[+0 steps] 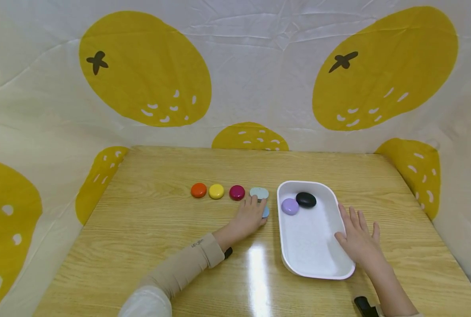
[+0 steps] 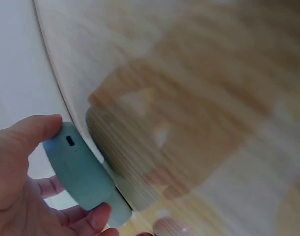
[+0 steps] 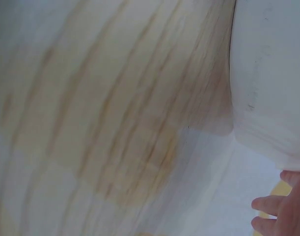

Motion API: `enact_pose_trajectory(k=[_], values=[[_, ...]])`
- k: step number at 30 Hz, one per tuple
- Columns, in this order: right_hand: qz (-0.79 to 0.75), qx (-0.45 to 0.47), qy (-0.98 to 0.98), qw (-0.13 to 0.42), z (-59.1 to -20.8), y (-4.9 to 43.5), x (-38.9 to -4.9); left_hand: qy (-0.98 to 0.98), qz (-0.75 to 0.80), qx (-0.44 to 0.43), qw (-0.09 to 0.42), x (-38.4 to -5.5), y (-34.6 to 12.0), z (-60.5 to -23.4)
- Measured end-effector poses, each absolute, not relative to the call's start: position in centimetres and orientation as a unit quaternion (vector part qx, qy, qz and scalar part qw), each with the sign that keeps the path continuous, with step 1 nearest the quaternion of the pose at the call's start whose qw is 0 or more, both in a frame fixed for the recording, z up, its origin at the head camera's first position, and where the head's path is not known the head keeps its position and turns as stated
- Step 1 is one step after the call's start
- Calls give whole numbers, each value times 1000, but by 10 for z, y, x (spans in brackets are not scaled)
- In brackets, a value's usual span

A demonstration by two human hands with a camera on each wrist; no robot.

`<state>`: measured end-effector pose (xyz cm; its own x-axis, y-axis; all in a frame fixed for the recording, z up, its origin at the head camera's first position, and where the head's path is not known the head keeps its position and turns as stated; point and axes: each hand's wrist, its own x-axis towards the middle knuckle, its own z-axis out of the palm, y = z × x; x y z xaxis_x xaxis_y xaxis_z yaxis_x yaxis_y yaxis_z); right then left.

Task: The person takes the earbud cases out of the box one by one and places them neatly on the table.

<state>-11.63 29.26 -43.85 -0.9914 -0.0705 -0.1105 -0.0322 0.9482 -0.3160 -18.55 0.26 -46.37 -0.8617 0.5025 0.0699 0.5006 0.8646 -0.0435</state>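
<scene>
My left hand [image 1: 249, 218] grips a light-blue rounded piece [image 2: 78, 164] with a small dark slot, thumb at one end and fingers along its side. In the head view the fingers hide most of this piece. Just beyond them lies a pale green oval piece [image 1: 259, 192]. My right hand [image 1: 358, 240] rests with spread fingers against the right rim of a white tray [image 1: 314, 274]; its fingertips [image 3: 267, 204] show by the tray's outer wall in the right wrist view. Inside the tray, a lilac round piece [image 1: 290, 206] lies beside a black oval one [image 1: 305, 200].
Left of the pale green piece, an orange [image 1: 198, 190], a yellow [image 1: 216, 191] and a dark pink round piece [image 1: 237, 192] lie in a row on the wooden table [image 1: 148, 176]. A white cloth with yellow fruit shapes [image 1: 251, 66] hangs behind the table.
</scene>
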Motion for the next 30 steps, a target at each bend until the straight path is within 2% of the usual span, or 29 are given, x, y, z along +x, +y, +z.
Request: enact_pose_trajectory(k=[5,15,25,30], values=[[-162,-24,985,61,-438,293,-116,-967,20,-254,7,-185,7,-467],[-163,-24,985,58,-440,294,-116,-970,25,-243,-3,-183,8,-462],[-161,-25,985,55,-440,294,-116,-971,-18,-236,33,-200,12,-435],[-161,-22,985,59,-441,293,-117,-958,-29,-277,64,-211,30,-417]])
